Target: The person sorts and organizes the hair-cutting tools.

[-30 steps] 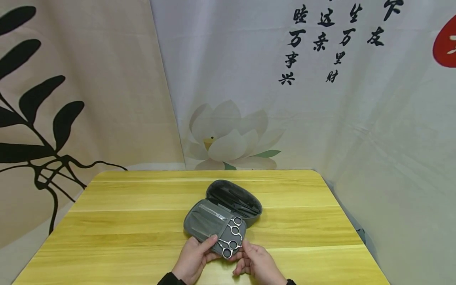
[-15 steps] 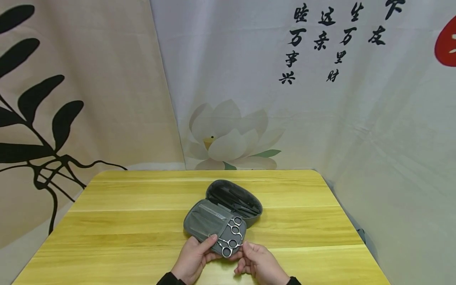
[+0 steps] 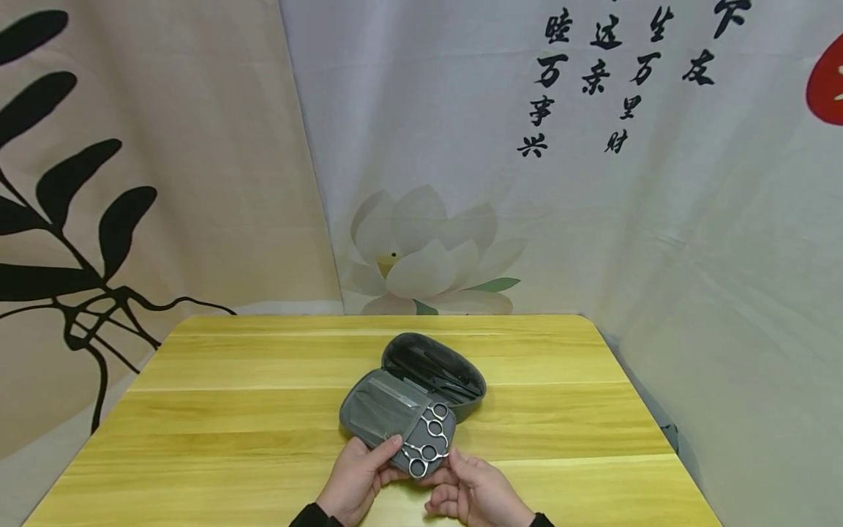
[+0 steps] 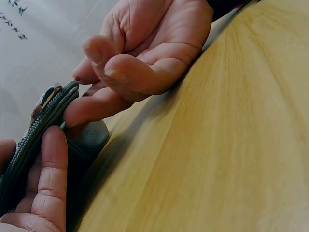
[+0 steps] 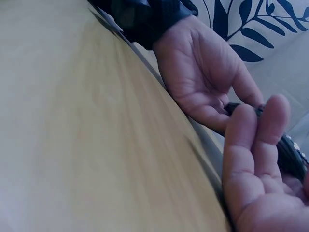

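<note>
A grey zip case lies unfolded on the table, its near flap raised toward me. Two pairs of silver scissors stick out of the flap's pocket: the farther scissors and the nearer scissors, finger rings outward. My left hand grips the flap's near edge, thumb on top and fingers underneath. With thumb and index finger, my right hand pinches the flap's right corner beside the nearer scissors' handle. In the left wrist view the zipped edge of the case lies between both hands; the exact contact under the right thumb is hidden.
The deeper half of the case stands behind the flap, with dark slim tools inside, too dim to identify. A wooden table spreads around it. A printed cloth backdrop hangs behind.
The nearer scissors' rings have shifted very slightly left on the flap. My right hand's lower fingers have edged left. My left hand keeps its hold.
</note>
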The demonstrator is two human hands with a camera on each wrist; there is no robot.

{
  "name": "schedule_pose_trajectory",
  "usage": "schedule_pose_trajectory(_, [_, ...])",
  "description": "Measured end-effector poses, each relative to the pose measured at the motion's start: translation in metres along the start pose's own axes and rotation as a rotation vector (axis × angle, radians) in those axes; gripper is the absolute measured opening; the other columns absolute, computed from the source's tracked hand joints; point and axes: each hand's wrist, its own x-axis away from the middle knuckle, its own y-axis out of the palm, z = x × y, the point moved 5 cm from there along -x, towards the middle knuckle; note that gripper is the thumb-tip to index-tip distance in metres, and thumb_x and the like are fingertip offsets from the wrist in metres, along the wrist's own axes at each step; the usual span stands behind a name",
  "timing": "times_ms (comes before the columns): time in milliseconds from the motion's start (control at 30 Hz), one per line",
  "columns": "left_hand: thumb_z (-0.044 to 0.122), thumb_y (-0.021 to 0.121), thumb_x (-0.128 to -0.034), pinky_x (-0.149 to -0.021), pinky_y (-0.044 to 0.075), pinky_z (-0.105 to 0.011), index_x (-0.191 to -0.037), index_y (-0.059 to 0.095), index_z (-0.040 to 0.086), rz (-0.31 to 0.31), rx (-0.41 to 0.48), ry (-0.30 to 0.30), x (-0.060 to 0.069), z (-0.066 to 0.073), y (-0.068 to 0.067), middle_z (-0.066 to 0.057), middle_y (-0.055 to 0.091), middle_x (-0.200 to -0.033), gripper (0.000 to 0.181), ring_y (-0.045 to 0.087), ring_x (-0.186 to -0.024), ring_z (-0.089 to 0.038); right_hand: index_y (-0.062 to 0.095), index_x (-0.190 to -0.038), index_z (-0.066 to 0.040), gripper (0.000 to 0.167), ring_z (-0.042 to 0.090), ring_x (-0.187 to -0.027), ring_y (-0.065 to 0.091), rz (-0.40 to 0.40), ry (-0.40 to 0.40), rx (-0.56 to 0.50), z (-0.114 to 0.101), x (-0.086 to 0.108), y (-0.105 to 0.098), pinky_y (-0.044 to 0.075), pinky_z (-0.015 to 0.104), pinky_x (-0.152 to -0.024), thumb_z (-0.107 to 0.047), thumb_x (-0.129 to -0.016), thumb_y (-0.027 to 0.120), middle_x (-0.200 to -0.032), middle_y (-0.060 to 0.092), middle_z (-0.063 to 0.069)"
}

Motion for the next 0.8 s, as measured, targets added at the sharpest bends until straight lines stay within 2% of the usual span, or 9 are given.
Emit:
schedule_pose_trajectory(133, [0.016,0.063,-0.1089,-0.086,0.066,-0.03,-0.139,0.055,-0.009,-0.009,-0.002,0.005,0.0001,-0.0006,-0.0005,-0.003,0.081,-0.111,0.04,0.079,-0.093,-0.012,0.059,-0.142,-0.016,0.049,0.007,-0.105,0.074,-0.031,-0.002,-0.037,0.0021,-0.0013,0.0021,0.06,0.034,-0.107,-0.037,-0.119,0.021,-0.128,0.076,0.001])
schedule_pose_trajectory(367, [0.016,0.062,-0.1094,-0.088,0.066,-0.032,-0.14,0.054,-0.009,-0.03,-0.008,0.005,0.0002,-0.0005,-0.0003,-0.004,0.081,-0.114,0.041,0.079,-0.098,-0.012,0.061,-0.138,-0.018,0.047,0.005,-0.103,0.074,-0.024,-0.009,-0.027,0.0026,-0.0015,0.0009,0.06,0.032,-0.106,-0.037,-0.119,0.023,-0.125,0.075,-0.003])
schedule_pose_trajectory(600, [0.015,0.063,-0.1083,-0.088,0.066,-0.032,-0.14,0.054,-0.008,-0.024,-0.02,0.01,0.0006,-0.0003,0.0,-0.004,0.081,-0.113,0.04,0.079,-0.099,-0.012,0.064,-0.131,-0.016,0.041,0.005,-0.097,0.073,0.042,-0.016,0.002,0.0039,-0.0015,-0.0006,0.062,0.032,-0.101,-0.036,-0.119,0.031,-0.117,0.076,-0.004])
schedule_pose_trajectory(800, [0.014,0.063,-0.1086,-0.088,0.066,-0.031,-0.139,0.055,-0.008,-0.017,-0.022,0.002,0.0007,0.0002,-0.0001,-0.004,0.081,-0.114,0.038,0.079,-0.099,-0.012,0.068,-0.124,-0.013,0.037,0.005,-0.089,0.072,0.14,-0.022,0.051,0.0031,-0.0017,-0.0007,0.063,0.032,-0.096,-0.034,-0.118,0.038,-0.107,0.075,-0.004])
